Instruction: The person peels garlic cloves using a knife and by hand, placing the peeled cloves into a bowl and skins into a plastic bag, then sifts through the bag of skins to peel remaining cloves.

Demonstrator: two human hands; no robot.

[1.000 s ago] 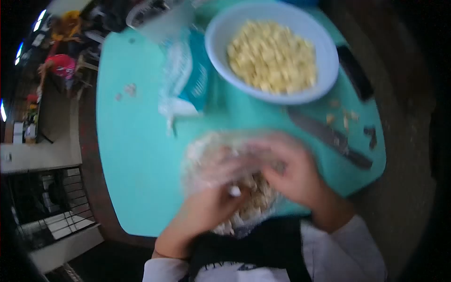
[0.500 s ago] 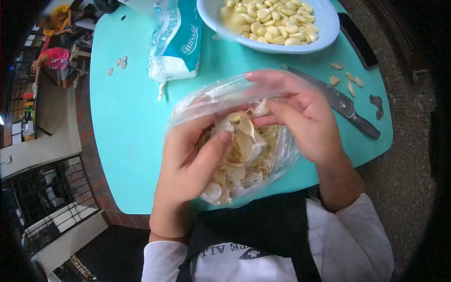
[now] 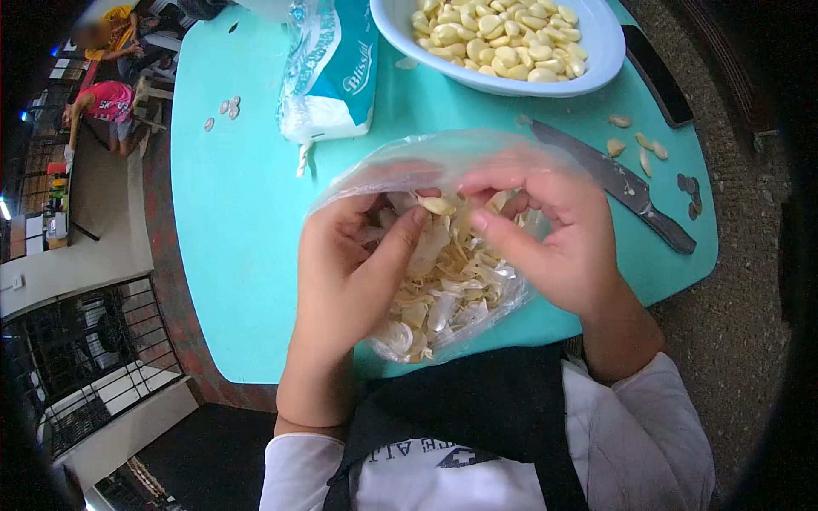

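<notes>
The left fingers (image 3: 402,243) over there have a pale garlic clove (image 3: 438,205) pinched above a clear plastic bag (image 3: 388,155) of papery skins (image 3: 452,294), with the right fingers (image 3: 511,241) curled just beside it. Beyond the fingers, a light-blue bowl (image 3: 511,88) of peeled cloves (image 3: 507,53) and a Blissful pack (image 3: 336,77) sit on the turquoise counter (image 3: 234,255). Right of the fingers lie a knife (image 3: 622,180), a few loose cloves (image 3: 616,146) and a dark phone (image 3: 659,77); small coins (image 3: 228,108) lie off to their left.

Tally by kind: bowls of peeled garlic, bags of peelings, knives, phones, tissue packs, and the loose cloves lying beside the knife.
Bowl: 1
Bag: 1
Knife: 1
Phone: 1
Tissue pack: 1
Loose cloves: 5
Total: 10
</notes>
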